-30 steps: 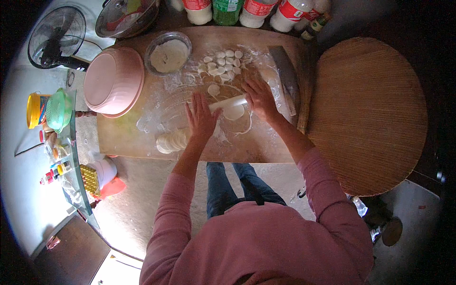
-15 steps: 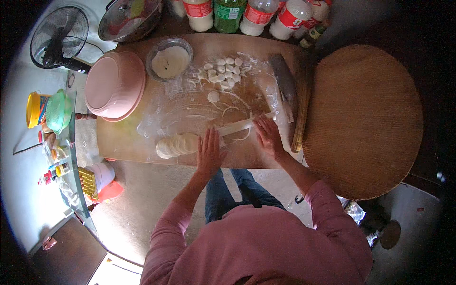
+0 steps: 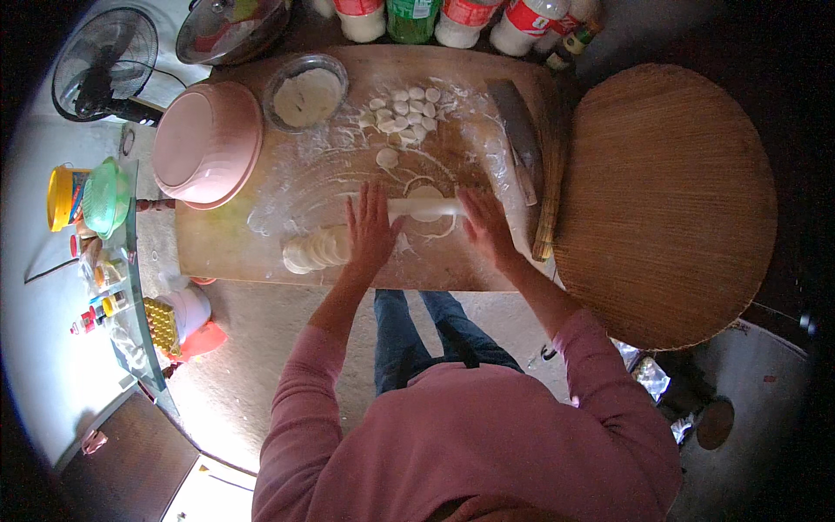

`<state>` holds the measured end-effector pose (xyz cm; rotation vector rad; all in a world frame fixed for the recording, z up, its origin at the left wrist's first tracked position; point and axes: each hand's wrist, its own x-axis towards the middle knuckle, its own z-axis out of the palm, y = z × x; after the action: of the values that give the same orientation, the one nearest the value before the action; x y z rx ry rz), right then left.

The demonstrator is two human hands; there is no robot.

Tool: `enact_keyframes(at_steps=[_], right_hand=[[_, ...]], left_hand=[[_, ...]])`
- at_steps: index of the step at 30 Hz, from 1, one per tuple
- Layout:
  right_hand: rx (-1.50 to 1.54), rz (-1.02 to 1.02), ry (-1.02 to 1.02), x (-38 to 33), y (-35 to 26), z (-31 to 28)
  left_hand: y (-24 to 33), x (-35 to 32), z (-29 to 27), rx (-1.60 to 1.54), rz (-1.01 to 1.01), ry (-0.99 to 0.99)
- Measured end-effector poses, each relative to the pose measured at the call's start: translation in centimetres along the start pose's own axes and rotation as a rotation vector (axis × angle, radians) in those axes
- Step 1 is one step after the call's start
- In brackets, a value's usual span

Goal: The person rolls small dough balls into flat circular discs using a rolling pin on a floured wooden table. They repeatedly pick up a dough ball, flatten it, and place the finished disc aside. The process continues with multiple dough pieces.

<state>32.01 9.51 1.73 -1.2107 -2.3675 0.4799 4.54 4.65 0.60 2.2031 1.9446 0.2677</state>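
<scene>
A pale rolling pin point(image 3: 424, 207) lies level across a thin dough round point(image 3: 426, 225) on the floured wooden board point(image 3: 226, 257). My left hand point(image 3: 372, 233) rests flat over the pin's left end, its fingers stretched out and slightly apart. At the right end, my right hand point(image 3: 487, 228) lies on the pin with extended fingers. Overlapping rolled dough rounds point(image 3: 311, 250) lie beside my left hand, partly hidden by it. Beyond the pin sits a single small dough piece point(image 3: 387, 158). Farther back is a cluster of small floured dough pieces point(image 3: 407, 116).
A bowl of flour point(image 3: 306, 94) and an upturned pink basin point(image 3: 207, 143) stand at the board's left. A dark cleaver-like blade point(image 3: 513, 130) and a straw brush point(image 3: 550, 183) lie at right, beside a large round woven tray point(image 3: 665, 209). Bottles point(image 3: 464, 22) line the back.
The rolling pin has swung from a slant to level and moved away from me, onto the dough round. My left hand has moved forward with it; my right hand has shifted slightly.
</scene>
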Motion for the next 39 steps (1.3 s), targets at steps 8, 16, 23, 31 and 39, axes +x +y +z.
enact_keyframes(at_steps=[8,16,23,31,39], right_hand=[[0.021,0.074,-0.009,-3.7,-1.0,0.0],[0.215,0.583,0.237,-5.9,-0.7,-1.5],[0.219,0.58,0.212,-6.3,-1.1,-0.8],[0.3,0.647,0.256,-6.4,-0.8,0.9],[0.399,0.695,0.241,-7.3,0.0,1.7]], left_hand=[[-1.1,-2.2,-1.0,-0.246,0.044,0.165],[3.9,6.0,1.5,-0.39,-0.244,0.154],[4.1,5.3,4.4,-0.202,-0.15,0.136],[5.3,3.7,3.4,-0.371,-0.277,-0.005],[3.8,0.3,3.5,-0.523,-0.35,0.035]])
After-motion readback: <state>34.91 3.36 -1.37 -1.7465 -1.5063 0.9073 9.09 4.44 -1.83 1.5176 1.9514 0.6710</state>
